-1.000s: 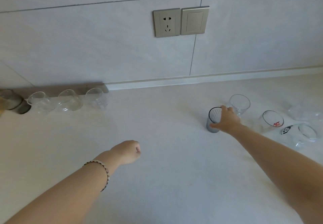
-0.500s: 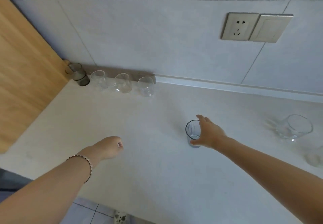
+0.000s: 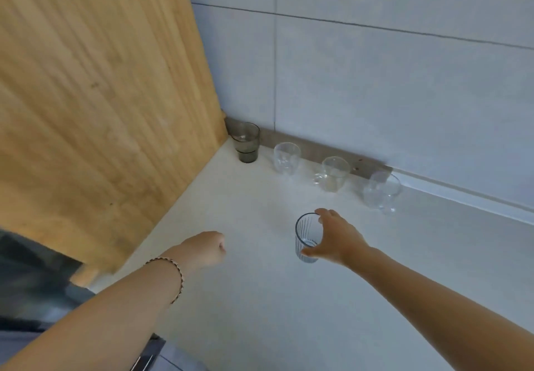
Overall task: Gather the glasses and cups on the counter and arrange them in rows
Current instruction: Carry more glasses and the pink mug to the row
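Head view. Ribbed glass, upright, held in my right hand: thumb low on the near wall, fingers curled over the far rim. It is above the counter, near the back row but apart from it. I cannot tell whether its base touches the surface.

My left hand is level with it and well apart, fingers curled into a fist with nothing visible inside. A bracelet is on that wrist.

The row runs along the tiled wall: a dark glass in the corner by the wooden panel, then the first clear glass, the middle clear glass and the rightmost clear glass, none touching.

Step in hand, as I judge it: bringing a gathered glass to the row. The next move calls for setting it down upright, either beyond the rightmost clear glass or in front to start a second row, leaving room so my fingers knock no neighbour.

The clear glasses blur into the pale counter. The dark glass may be two stacked. The counter further right is cut off.
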